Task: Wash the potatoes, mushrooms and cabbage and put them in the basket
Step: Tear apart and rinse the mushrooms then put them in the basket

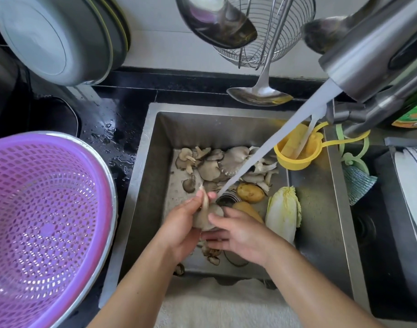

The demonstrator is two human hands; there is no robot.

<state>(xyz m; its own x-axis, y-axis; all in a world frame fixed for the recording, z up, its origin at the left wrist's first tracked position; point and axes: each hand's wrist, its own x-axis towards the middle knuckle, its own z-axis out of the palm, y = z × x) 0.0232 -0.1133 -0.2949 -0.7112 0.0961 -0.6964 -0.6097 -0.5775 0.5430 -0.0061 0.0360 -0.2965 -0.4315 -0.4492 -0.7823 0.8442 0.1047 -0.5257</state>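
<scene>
With left fingers (pixel 200 197) pinching the stem and right fingers (pixel 217 218) curled over the cap, rinsing one oyster mushroom (pixel 206 215) under the stream (pixel 273 147). Mushroom step, looks like: pile (pixel 217 162), potatoes (pixel 250 192) and cabbage (pixel 283 211) waiting in the sink (pixel 141 162). Next, probably over left into the purple basket (pixel 48 209).

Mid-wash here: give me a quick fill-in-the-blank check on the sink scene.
1. Both hands, left hand and right hand, hold a ____ under the water stream.
2. The purple basket holds ____ vegetables so far.
3. The napa cabbage lies in the ____.
4. The potato lies beside the ____.

Answers: mushroom; no; sink; drain
</scene>
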